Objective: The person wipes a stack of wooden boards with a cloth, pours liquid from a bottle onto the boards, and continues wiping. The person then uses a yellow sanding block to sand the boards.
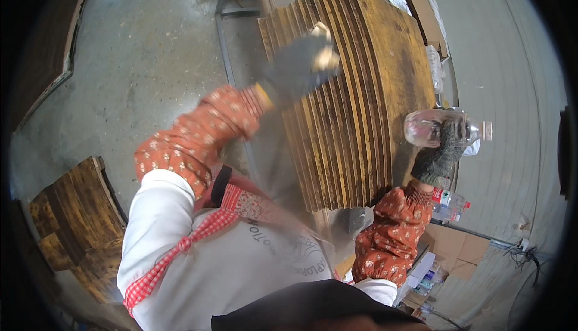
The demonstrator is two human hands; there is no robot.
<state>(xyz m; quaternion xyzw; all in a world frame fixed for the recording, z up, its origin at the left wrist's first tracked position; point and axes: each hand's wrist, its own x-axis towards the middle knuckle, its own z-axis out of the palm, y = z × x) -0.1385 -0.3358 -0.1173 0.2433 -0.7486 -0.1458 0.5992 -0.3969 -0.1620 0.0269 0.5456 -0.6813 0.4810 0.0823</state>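
My left hand (304,60), in a dark worn glove, is blurred and rests over the top edges of a stack of brown wooden boards (361,90) standing on edge. I cannot tell if it grips a board. My right hand (442,150), also gloved, is shut on a clear plastic bottle (439,127) held sideways above the right end of the stack, its cap pointing right. Both forearms wear orange flowered sleeve covers.
A second plastic bottle with a red label (450,203) lies by my right forearm. Cardboard pieces (457,244) lie lower right. More dark wooden boards (78,222) sit on the concrete floor at lower left. A metal frame (232,12) stands behind the stack.
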